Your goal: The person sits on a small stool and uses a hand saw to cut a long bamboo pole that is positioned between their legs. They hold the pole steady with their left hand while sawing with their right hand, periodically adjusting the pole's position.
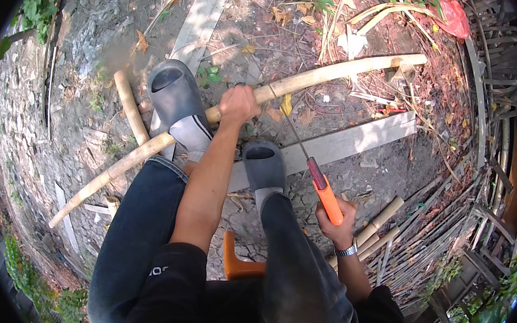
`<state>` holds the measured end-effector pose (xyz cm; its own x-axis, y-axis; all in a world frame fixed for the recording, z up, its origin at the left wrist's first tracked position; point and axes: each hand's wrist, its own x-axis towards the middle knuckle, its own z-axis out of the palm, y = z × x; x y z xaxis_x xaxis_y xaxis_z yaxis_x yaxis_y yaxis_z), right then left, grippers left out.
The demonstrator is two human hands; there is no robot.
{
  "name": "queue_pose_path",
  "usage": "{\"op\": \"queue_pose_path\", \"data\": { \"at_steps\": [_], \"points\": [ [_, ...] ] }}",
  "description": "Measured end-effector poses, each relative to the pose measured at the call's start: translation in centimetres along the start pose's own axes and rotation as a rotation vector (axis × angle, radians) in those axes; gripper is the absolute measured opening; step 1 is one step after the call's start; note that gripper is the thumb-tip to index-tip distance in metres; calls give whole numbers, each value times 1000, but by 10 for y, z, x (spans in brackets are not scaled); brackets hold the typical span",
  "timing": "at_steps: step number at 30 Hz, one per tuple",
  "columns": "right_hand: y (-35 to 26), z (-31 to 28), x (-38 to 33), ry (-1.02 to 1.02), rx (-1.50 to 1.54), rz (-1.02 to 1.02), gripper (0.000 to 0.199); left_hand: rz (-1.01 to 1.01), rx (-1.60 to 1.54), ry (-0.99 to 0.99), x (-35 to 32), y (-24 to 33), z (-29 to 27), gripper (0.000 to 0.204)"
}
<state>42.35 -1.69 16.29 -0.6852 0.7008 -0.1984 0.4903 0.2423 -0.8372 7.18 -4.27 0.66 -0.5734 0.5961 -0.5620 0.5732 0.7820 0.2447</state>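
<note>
From where I stand, the only marking I can spot is a short run of small white lettering (158,271) on the person's black left sleeve (184,269); I can't read any other writing.

Pole (340,70) looks smooth matt wood, plank (346,138) rougher weathered wood. Saw blade (291,126) is metal, its handle (328,203) smooth plastic; wristwatch band (346,250) is shiny metal. Clogs (180,102) look matt and rubbery, jeans (143,210) are denim cloth, red bag (454,17) is glossy plastic, ground (96,43) is rough earth.
</note>
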Motion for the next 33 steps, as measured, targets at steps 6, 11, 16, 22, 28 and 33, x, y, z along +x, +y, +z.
{"op": "queue_pose_path", "data": {
  "at_steps": [6,11,16,22,28,33],
  "points": [
    [11,-3,-20,-20,21,74,3,-35,11,5,-4,3,-6,36],
    [7,-38,-67,-26,25,151,9,-40,7,33,-2,-1,-3,34],
    [4,-60,-84,-122,22,175,3,-68,9,-30,-1,2,-5,35],
    [18,-20,-32,-101,14,134,5,-39,15,24,-1,4,-4,38],
    [5,-35,-53,-112,-2,138,4,-34,10,-10,-1,-3,-4,36],
    [-12,-44,-57,-102,7,189,2,-28,63,-69,-4,-4,-6,31]
  ]
}}
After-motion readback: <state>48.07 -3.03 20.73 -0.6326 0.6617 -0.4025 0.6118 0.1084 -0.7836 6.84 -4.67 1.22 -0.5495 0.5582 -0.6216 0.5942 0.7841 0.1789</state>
